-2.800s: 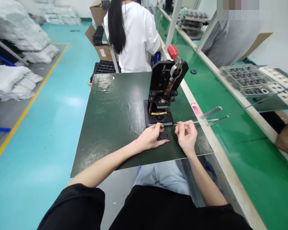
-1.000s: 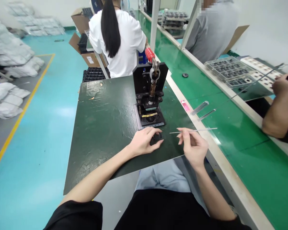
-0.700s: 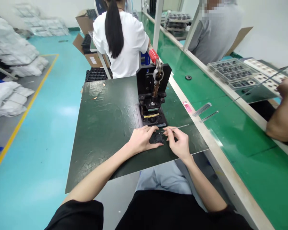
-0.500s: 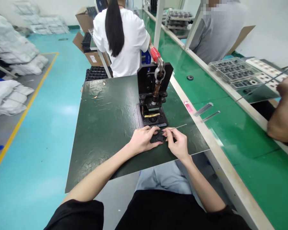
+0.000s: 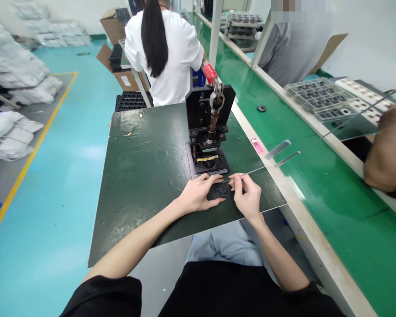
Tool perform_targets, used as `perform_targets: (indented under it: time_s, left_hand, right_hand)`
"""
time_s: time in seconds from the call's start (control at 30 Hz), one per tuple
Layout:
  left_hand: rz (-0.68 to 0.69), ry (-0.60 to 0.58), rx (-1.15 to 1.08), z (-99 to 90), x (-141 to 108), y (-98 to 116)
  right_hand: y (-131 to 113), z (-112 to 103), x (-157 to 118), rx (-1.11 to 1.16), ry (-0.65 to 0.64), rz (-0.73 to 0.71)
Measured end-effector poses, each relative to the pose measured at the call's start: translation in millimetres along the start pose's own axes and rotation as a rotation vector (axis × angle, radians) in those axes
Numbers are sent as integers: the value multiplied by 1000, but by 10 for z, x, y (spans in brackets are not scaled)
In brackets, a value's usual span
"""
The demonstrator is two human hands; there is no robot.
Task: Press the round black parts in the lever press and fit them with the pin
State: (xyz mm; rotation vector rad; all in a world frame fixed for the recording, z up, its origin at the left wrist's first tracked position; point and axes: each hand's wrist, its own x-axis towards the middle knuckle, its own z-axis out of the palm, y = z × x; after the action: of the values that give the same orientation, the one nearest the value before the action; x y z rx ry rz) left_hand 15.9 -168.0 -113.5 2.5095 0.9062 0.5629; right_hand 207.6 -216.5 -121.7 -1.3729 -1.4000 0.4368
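Steel pin point(image 5: 251, 171) pinched in right hand point(image 5: 247, 198), tip at black round part point(image 5: 223, 189), left hand point(image 5: 198, 192) fingers spread just beside it.

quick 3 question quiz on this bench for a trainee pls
1. True or false: the small round black part lies between the left hand and the right hand, on the dark green mat.
2. What does the right hand pinch? a) a thin metal rod b) a screwdriver c) a roll of tape
3. What colour is the grip on top of the hand press?

Key: 1 true; 2 a; 3 red
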Motion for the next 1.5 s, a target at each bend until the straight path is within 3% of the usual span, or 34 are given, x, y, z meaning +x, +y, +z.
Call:
perform_targets:
  time_s: [0.27, 0.63, 1.5]
  left_hand:
    - [-79, 78, 5, 96, -10, 70]
    - [-100, 90, -6, 120, -10, 85]
    - [-60, 107, 15, 131, -14, 57]
  right_hand:
    - [-25, -48, -25, -23, 25, -14]
    - [23, -123, -33, -94, -6, -37]
    - [-18, -111, 4, -128, -33, -93]
